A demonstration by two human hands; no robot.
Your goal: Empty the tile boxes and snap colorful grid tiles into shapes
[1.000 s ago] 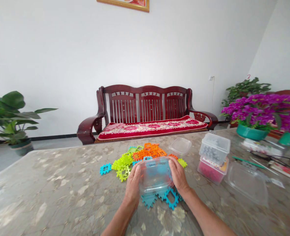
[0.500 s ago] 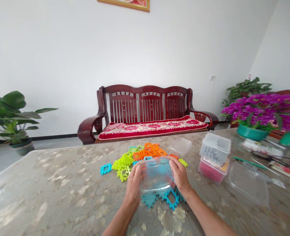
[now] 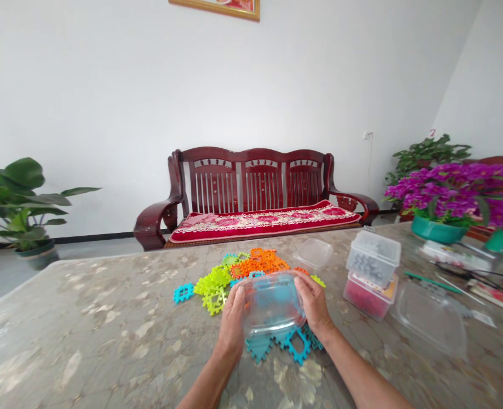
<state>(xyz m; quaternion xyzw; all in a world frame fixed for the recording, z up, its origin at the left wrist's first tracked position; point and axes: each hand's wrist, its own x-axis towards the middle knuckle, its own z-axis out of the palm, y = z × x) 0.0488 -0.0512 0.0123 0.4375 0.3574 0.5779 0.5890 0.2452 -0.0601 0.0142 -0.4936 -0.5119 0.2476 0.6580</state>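
Between both hands I hold a clear plastic container [image 3: 272, 307], tilted over the table. My left hand [image 3: 233, 318] grips its left edge, and my right hand [image 3: 313, 304] grips the right edge. Blue puzzle-like plastic pieces [image 3: 298, 345] lie beneath and in front of it, partly seen through the plastic. Beyond the container spreads a heap of notched pieces: green ones [image 3: 213, 278] at the left and orange ones [image 3: 262, 260] at the back. A single blue piece [image 3: 184, 292] lies apart at the far left of the heap.
Right of the heap, a box with grey bits [image 3: 373, 258] is stacked on a box with pink contents [image 3: 371, 295]. Flat clear lids [image 3: 430, 318] lie nearby. Farther right are glasses [image 3: 501, 278], a green pen [image 3: 432, 281] and a purple flower pot [image 3: 439, 227]. A wooden bench [image 3: 255, 187] stands behind the table.
Almost nothing differs. Both hands keep their grip on the clear container, which stays over the blue pieces.
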